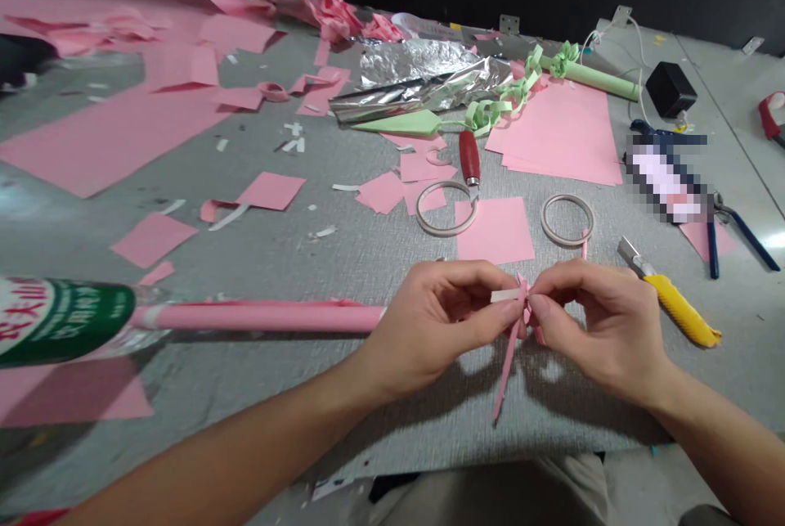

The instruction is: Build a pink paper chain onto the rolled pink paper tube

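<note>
Both hands meet over the front of the table, pinching a small piece of folded pink paper strips. My left hand grips it from the left between thumb and forefinger, beside a short white strip sticking out leftward. From the right, the fingertips of my right hand press on the same piece. One narrow pink end hangs down between the hands; the folds themselves are partly hidden by the fingers. A pink paper tube lies left of my left hand, its far end in a green-labelled bottle.
Two tape rolls lie beyond the hands, near a red-handled knife. A yellow utility knife and blue-handled pliers are at right. Crumpled foil, green paper chain and pink sheets sit behind.
</note>
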Action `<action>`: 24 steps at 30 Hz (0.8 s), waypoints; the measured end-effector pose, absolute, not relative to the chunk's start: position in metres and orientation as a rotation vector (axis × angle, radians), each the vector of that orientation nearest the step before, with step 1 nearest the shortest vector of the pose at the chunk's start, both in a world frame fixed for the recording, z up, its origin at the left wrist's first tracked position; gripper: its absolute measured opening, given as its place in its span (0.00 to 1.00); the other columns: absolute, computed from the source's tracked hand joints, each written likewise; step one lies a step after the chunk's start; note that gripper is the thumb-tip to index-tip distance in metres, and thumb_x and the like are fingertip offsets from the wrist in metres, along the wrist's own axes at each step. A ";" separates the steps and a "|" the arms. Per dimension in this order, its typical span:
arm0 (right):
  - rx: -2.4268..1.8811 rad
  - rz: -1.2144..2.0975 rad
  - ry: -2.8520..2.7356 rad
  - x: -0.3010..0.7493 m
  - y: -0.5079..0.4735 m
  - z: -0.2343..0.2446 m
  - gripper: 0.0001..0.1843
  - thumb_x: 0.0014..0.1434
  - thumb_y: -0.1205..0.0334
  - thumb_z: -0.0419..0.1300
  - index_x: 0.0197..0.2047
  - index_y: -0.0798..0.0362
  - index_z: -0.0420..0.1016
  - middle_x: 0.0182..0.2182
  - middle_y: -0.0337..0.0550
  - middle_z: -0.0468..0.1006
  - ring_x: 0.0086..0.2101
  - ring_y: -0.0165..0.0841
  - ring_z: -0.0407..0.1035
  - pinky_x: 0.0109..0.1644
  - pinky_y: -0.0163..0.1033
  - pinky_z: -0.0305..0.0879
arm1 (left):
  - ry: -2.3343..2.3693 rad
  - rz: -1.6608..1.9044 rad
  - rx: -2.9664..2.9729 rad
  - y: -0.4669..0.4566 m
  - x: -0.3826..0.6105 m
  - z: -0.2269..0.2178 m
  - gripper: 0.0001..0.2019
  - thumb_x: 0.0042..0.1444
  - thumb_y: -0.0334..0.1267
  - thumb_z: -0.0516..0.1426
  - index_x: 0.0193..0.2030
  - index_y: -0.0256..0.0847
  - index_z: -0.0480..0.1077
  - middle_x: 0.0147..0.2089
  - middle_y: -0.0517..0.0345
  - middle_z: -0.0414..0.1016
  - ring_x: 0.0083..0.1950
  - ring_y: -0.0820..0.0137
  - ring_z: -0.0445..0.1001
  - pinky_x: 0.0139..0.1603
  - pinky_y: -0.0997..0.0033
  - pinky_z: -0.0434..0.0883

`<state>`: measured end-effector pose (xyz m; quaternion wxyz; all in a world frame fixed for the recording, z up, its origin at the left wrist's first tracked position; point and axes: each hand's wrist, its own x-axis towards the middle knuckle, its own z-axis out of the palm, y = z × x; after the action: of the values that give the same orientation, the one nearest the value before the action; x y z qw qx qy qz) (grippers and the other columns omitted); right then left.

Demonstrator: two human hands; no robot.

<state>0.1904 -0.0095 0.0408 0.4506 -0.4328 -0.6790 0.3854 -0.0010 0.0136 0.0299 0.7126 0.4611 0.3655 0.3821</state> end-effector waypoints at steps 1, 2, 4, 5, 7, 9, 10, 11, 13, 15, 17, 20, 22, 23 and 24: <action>-1.067 0.947 -1.675 0.190 -0.009 0.041 0.08 0.61 0.73 0.64 0.34 0.51 0.80 0.24 0.36 0.81 0.22 0.29 0.74 0.27 0.33 0.71 | 0.812 0.848 1.024 0.014 -0.001 0.030 0.05 0.52 0.34 0.73 0.34 0.39 0.83 0.30 0.58 0.85 0.31 0.70 0.83 0.36 0.75 0.81; -1.067 0.949 -1.670 0.190 -0.009 0.041 0.08 0.61 0.73 0.64 0.34 0.51 0.80 0.24 0.36 0.81 0.23 0.29 0.73 0.27 0.33 0.71 | 0.816 0.848 1.026 0.014 -0.001 0.030 0.05 0.52 0.34 0.73 0.34 0.39 0.83 0.30 0.58 0.85 0.31 0.70 0.83 0.36 0.75 0.81; -1.064 0.971 -1.661 0.190 -0.010 0.042 0.08 0.62 0.73 0.63 0.34 0.51 0.80 0.25 0.36 0.82 0.24 0.29 0.75 0.29 0.33 0.73 | 0.823 0.845 1.026 0.014 0.000 0.030 0.05 0.52 0.35 0.73 0.33 0.40 0.83 0.30 0.57 0.85 0.31 0.69 0.83 0.36 0.74 0.81; -1.059 0.986 -1.660 0.191 -0.010 0.042 0.08 0.64 0.73 0.63 0.35 0.51 0.81 0.26 0.37 0.83 0.25 0.29 0.76 0.31 0.33 0.74 | 0.822 0.845 1.025 0.014 0.000 0.030 0.05 0.53 0.36 0.73 0.33 0.39 0.83 0.30 0.57 0.85 0.31 0.69 0.83 0.36 0.73 0.82; -1.045 1.006 -1.664 0.191 -0.010 0.043 0.08 0.66 0.72 0.63 0.37 0.51 0.82 0.28 0.39 0.85 0.26 0.30 0.77 0.32 0.34 0.76 | 0.811 0.849 1.021 0.014 0.001 0.030 0.06 0.53 0.37 0.73 0.33 0.39 0.83 0.30 0.56 0.85 0.31 0.68 0.83 0.37 0.72 0.82; -1.038 1.001 -1.671 0.192 -0.011 0.042 0.07 0.66 0.70 0.64 0.38 0.51 0.82 0.28 0.39 0.85 0.26 0.30 0.77 0.31 0.35 0.76 | 0.802 0.856 1.018 0.014 0.001 0.030 0.06 0.53 0.37 0.73 0.33 0.39 0.83 0.30 0.57 0.85 0.31 0.68 0.84 0.37 0.72 0.82; -1.046 0.992 -1.670 0.192 -0.011 0.042 0.07 0.66 0.70 0.64 0.37 0.51 0.82 0.28 0.39 0.84 0.25 0.30 0.77 0.30 0.35 0.75 | 0.802 0.857 1.017 0.013 0.001 0.030 0.06 0.53 0.36 0.73 0.33 0.39 0.83 0.30 0.57 0.85 0.31 0.68 0.84 0.37 0.73 0.82; -1.057 0.982 -1.670 0.192 -0.011 0.041 0.07 0.66 0.70 0.64 0.37 0.51 0.82 0.27 0.39 0.84 0.24 0.30 0.76 0.29 0.35 0.74 | 0.804 0.855 1.016 0.013 0.000 0.030 0.06 0.53 0.36 0.74 0.33 0.39 0.83 0.30 0.57 0.85 0.31 0.69 0.84 0.37 0.73 0.82; -1.080 0.957 -1.678 0.191 -0.011 0.039 0.07 0.64 0.71 0.64 0.36 0.51 0.81 0.26 0.38 0.82 0.24 0.30 0.75 0.28 0.35 0.72 | 0.811 0.850 1.018 0.013 0.000 0.029 0.06 0.52 0.36 0.74 0.34 0.39 0.83 0.30 0.57 0.85 0.31 0.69 0.83 0.37 0.74 0.82; -1.092 0.931 -1.688 0.190 -0.011 0.039 0.07 0.62 0.72 0.64 0.34 0.51 0.80 0.24 0.37 0.80 0.24 0.29 0.73 0.27 0.34 0.70 | 0.824 0.839 1.022 0.013 0.000 0.030 0.07 0.51 0.36 0.74 0.33 0.39 0.83 0.30 0.57 0.85 0.31 0.69 0.83 0.36 0.74 0.81; -1.093 0.918 -1.691 0.189 -0.011 0.039 0.07 0.60 0.72 0.64 0.33 0.51 0.79 0.23 0.36 0.79 0.23 0.29 0.72 0.27 0.33 0.69 | 0.833 0.822 1.020 0.013 0.001 0.030 0.08 0.50 0.37 0.74 0.32 0.39 0.82 0.28 0.58 0.84 0.29 0.69 0.81 0.33 0.74 0.80; -1.104 0.937 -1.662 0.188 -0.011 0.041 0.07 0.59 0.71 0.63 0.31 0.51 0.78 0.23 0.37 0.79 0.23 0.29 0.71 0.26 0.33 0.69 | 0.803 0.779 0.992 0.012 0.001 0.029 0.09 0.51 0.39 0.74 0.31 0.38 0.81 0.24 0.59 0.81 0.25 0.70 0.79 0.30 0.74 0.77; -1.107 0.960 -1.635 0.187 -0.011 0.042 0.07 0.59 0.70 0.63 0.31 0.50 0.78 0.23 0.37 0.80 0.23 0.29 0.71 0.26 0.33 0.69 | 0.777 0.748 0.957 0.012 0.000 0.027 0.10 0.52 0.41 0.73 0.31 0.38 0.81 0.23 0.58 0.80 0.25 0.70 0.78 0.31 0.73 0.77; -1.107 0.973 -1.622 0.186 -0.011 0.043 0.07 0.59 0.70 0.63 0.31 0.50 0.78 0.24 0.38 0.80 0.23 0.29 0.71 0.26 0.33 0.70 | 0.767 0.735 0.939 0.012 0.000 0.025 0.10 0.53 0.41 0.73 0.32 0.38 0.82 0.23 0.58 0.80 0.25 0.70 0.77 0.31 0.72 0.76; -1.103 0.990 -1.611 0.186 -0.011 0.043 0.06 0.60 0.70 0.64 0.31 0.50 0.78 0.24 0.38 0.81 0.23 0.29 0.72 0.26 0.33 0.70 | 0.759 0.725 0.921 0.011 -0.001 0.024 0.10 0.53 0.42 0.73 0.33 0.38 0.82 0.22 0.58 0.80 0.25 0.70 0.77 0.32 0.71 0.77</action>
<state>0.1862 -0.0114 0.0426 0.4586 -0.4478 -0.6539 0.4019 -0.0006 0.0113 0.0237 0.7659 0.4240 0.3495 0.3339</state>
